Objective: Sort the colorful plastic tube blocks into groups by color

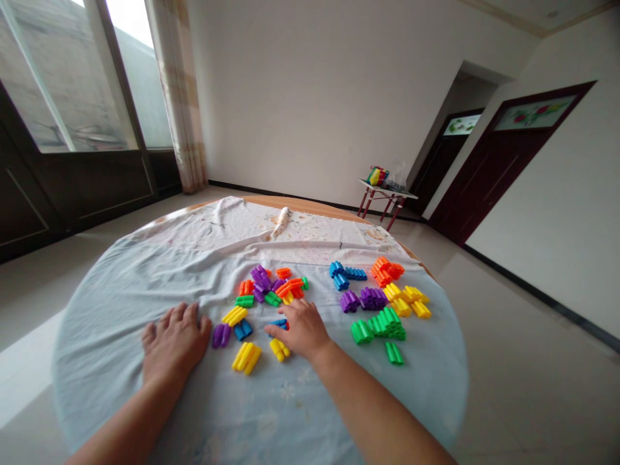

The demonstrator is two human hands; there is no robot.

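Note:
My left hand (177, 339) lies flat on the tablecloth, fingers spread, holding nothing. Beside its thumb is a purple tube block (221, 336). My right hand (303, 326) reaches over the mixed pile with thumb and fingers apart. A blue tube block (278, 322) shows between its thumb and index finger, with a bit of red beside it; whether they touch is unclear. Beyond the fingertips lie orange tube blocks (290, 288) and purple tube blocks (260, 278). Closer to me are a yellow tube block (247, 358) and another yellow tube block (279, 349).
On the right, blocks sit in colour groups: blue (340, 276), orange (385, 271), purple (372, 298), yellow (407, 300) and green (385, 326). A wrinkled tablecloth (130, 297) covers the round table. Against the far wall stands a small table (385, 190) with bags.

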